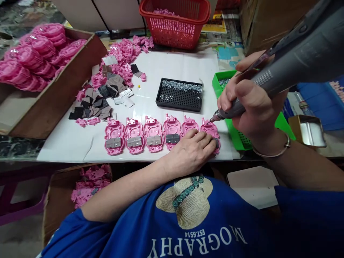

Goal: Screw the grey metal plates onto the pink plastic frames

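My right hand (252, 104) is wrapped round a grey electric screwdriver (290, 61), tilted down to the left. Its bit touches or hovers just over the upper part of the rightmost pink plastic casing (211, 128); contact is hard to tell. Across the two rightmost casings lies my left hand (192, 150), its bent fingers holding the last one at its lower half. Several more pink casings stand in a row to the left, such as one with a dark plate (172, 138) and one with a grey plate (113, 142). Behind the row sits a black screw tray (179, 95) with small silver screws.
A green tray (239, 132) is under my right hand. Loose plates (94, 102) and small pink parts (125, 50) are heaped at the left. A cardboard box (56, 96) holds pink casings, and a red basket (174, 27) stands behind. Below the table edge is another box of pink parts (90, 182).
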Demonstrator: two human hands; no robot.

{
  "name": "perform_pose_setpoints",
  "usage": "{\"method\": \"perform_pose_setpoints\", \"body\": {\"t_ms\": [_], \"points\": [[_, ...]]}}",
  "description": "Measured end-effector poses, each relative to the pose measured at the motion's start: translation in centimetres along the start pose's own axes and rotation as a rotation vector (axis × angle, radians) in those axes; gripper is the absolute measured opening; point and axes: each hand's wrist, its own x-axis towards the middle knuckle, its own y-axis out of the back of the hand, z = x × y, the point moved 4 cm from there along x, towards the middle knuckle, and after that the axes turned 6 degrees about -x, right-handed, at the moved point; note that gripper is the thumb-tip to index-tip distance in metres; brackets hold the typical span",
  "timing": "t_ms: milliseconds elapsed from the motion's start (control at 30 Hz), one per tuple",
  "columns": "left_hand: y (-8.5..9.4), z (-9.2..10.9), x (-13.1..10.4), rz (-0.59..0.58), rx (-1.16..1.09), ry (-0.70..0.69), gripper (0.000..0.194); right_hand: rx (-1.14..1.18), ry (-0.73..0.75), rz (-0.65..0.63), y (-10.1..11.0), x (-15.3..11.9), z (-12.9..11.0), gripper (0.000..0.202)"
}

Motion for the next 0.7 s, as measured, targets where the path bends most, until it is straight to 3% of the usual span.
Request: {"method": "perform_pose_setpoints", "body": {"t_ms": [267, 467, 700], "points": [[0.0, -0.1, 0.0, -0.009, 0.01, 0.004, 0.029, -0.068, -0.053, -0.023, -0.4, -0.5, 0.1, 0.024], [-0.1, -0.1, 0.0, -0.002, 0.006, -0.001, 0.029, -0.084, 0.012, -0.071, -0.8, -0.7, 0.3, 0.025], [-0.1, 0.0, 0.0, -0.001, 0.038, -0.011, 0.027, -0.06, -0.058, -0.048, -0.8, 1.1, -0.3, 0.022]]}}
